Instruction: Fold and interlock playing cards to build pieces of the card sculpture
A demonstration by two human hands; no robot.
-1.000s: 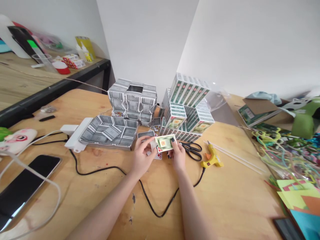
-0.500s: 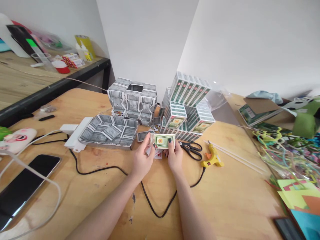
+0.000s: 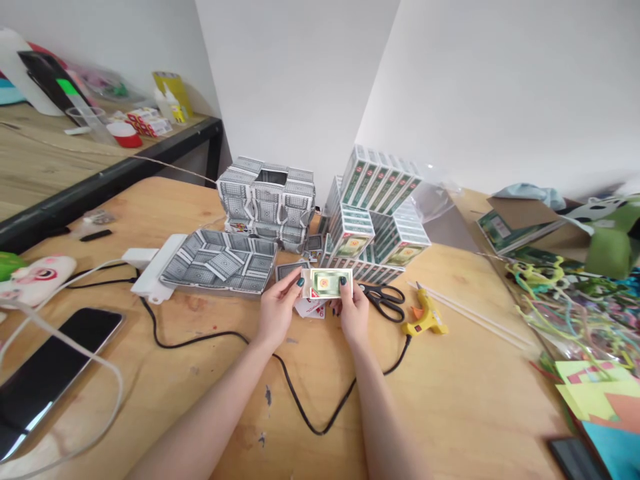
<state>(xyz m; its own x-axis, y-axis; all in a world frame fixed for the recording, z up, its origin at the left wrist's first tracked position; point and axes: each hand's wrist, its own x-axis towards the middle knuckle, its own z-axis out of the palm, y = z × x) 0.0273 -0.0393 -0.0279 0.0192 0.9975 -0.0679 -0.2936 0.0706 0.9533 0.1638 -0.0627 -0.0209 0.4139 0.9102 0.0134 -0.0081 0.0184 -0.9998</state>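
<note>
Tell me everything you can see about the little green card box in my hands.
The card box is a small flat pack, cardboard by its look, with a white border, green face and a round orange-yellow emblem. It is held level, face up, just above the table: left hand pinches its left end, right hand its right. Loose cards lie beneath it.

Bright, even daylight, wide-angle view

Soft shadows lie under the arms; the phone [image 3: 47, 373] screen shows glare; edges bow outward, and the clutter at far right is slightly blurred.
</note>
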